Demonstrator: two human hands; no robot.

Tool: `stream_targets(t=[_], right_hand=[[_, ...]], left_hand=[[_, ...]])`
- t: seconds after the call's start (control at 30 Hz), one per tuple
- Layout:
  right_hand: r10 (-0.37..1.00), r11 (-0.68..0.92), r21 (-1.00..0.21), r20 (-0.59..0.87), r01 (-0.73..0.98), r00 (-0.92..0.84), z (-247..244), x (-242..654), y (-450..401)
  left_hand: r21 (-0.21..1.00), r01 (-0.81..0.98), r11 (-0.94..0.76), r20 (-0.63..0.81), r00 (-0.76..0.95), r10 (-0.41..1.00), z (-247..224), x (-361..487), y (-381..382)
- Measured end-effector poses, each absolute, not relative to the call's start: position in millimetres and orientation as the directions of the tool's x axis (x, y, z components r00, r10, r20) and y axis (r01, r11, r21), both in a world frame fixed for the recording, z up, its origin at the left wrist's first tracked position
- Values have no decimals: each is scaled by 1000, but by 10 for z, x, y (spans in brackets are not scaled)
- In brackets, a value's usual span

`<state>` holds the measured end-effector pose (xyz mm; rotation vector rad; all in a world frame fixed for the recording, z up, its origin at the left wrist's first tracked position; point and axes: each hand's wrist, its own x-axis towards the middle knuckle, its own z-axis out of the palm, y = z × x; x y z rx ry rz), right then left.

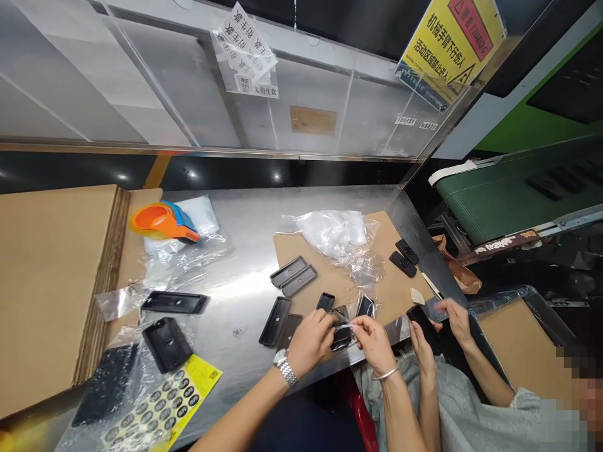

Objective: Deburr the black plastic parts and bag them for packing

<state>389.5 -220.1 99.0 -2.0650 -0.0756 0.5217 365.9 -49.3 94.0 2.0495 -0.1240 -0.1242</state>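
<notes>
Both our hands pinch one small clear bag with a black part (341, 334) inside it, low centre of frame at the table (235, 282) edge: left hand (311, 342) closed on the bag's left end, right hand (374, 342) closed on its right, fingertips nearly meeting over it. We judge the step as bagging or sealing the part; the next move likely calls for a steady pinch on the film and a clean fold or pull along the opening. The part's long axis seems to run up-frame, tilted slightly left, though film and fingers hide its ends, so which end leads we cannot tell. Just above it lie more black trays (293, 275) on cardboard (391, 289), loose film (336, 235) beyond. At lower right a co-worker's hands (440, 326) hold another black part. Sticker sheet (160, 408) at lower left.
</notes>
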Motion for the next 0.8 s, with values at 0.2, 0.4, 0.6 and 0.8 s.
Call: stream_targets(t=[0.2,0.4,0.6,0.8], right_hand=[[65,-565,-814,-208,-135,976,709,3957,-2186],[138,-637,-771,-135,-17,981,437,4013,-2231],[199,-799,-600,-203,39,959,157,3934,-2248],[125,-939,-343,-340,1,932,134,3788,-2170]], left_hand=[[874,436,215,-455,889,47,724,3664,-552],[514,686,515,-768,635,-80,407,3776,-832],[360,668,651,-835,543,-95,137,3891,-1133],[230,703,673,-911,399,-106,-41,3669,-1368]])
